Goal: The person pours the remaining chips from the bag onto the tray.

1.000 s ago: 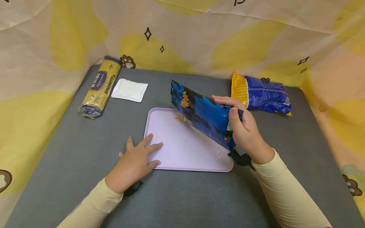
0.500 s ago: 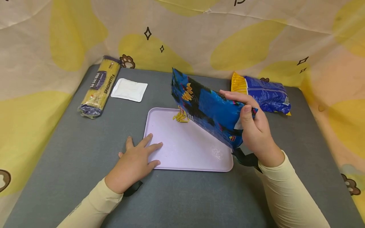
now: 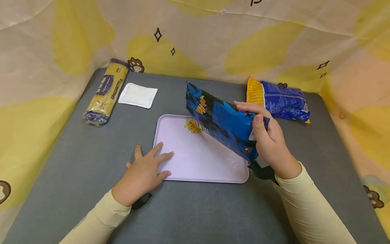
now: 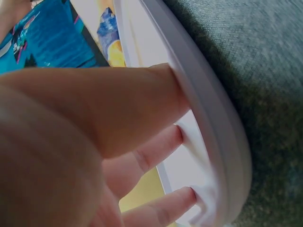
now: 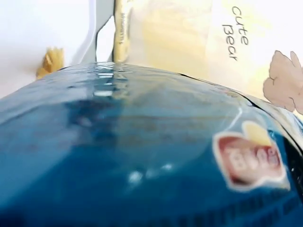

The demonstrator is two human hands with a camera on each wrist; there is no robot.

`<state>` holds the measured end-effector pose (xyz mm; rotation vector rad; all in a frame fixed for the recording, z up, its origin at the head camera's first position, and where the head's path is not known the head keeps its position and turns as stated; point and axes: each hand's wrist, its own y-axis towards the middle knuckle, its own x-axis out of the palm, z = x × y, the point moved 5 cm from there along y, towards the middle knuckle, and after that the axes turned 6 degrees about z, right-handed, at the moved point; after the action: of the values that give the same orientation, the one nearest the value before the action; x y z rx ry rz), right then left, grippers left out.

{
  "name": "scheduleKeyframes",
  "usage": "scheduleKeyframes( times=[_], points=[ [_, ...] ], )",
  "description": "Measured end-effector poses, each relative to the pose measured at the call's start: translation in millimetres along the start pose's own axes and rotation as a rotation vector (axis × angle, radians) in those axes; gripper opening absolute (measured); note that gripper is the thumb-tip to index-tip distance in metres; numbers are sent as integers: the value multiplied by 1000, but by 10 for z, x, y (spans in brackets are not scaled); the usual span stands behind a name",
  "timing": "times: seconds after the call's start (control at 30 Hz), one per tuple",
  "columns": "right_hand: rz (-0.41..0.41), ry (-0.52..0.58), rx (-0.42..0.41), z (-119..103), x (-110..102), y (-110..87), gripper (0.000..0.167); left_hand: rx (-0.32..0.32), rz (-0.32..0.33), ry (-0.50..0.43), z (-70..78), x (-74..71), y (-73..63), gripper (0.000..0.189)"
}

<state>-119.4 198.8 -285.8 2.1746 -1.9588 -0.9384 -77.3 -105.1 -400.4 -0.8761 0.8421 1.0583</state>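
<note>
Blue-and-black snack bag: The snack bag (image 3: 223, 120) was held aslant above the lilac tray (image 3: 195, 162), its left end over the tray's far side.
Right hand: The right hand (image 3: 269, 139) gripped the bag at its right end, thumb on the near face and fingers along the upper edge.
Left hand: The left hand (image 3: 146, 171) was spread wide and grasped nothing; its fingers rested on the tray's left side, reaching inside the rim.
Yellow pieces: A small heap of yellow pieces (image 3: 192, 126) lay on the tray near its far edge, just under the bag's left end; whether bag and heap touched could not be told.
Crumbs: Pale crumbs (image 3: 233, 163) dotted the tray's right side.
Far left of table: A spaghetti pack (image 3: 106, 95) lay on the grey table (image 3: 76, 162), just beside a flat white packet (image 3: 138, 95).
Far right of table: A blue-and-yellow bag (image 3: 283, 101) lay on its side.
Backdrop: A yellow-patterned cloth (image 3: 182, 30) hung behind.
</note>
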Motion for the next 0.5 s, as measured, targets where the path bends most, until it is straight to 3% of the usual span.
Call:
scheduleKeyframes(
  times=[0.33,0.5],
  points=[
    [-33,-14,9,-36,-27,-11,50,0,-4,4,1,1,-1,60],
    [37,175,-63,-241,-163,-14,57,1,-6,1,11,0,-2,60]
  ],
)
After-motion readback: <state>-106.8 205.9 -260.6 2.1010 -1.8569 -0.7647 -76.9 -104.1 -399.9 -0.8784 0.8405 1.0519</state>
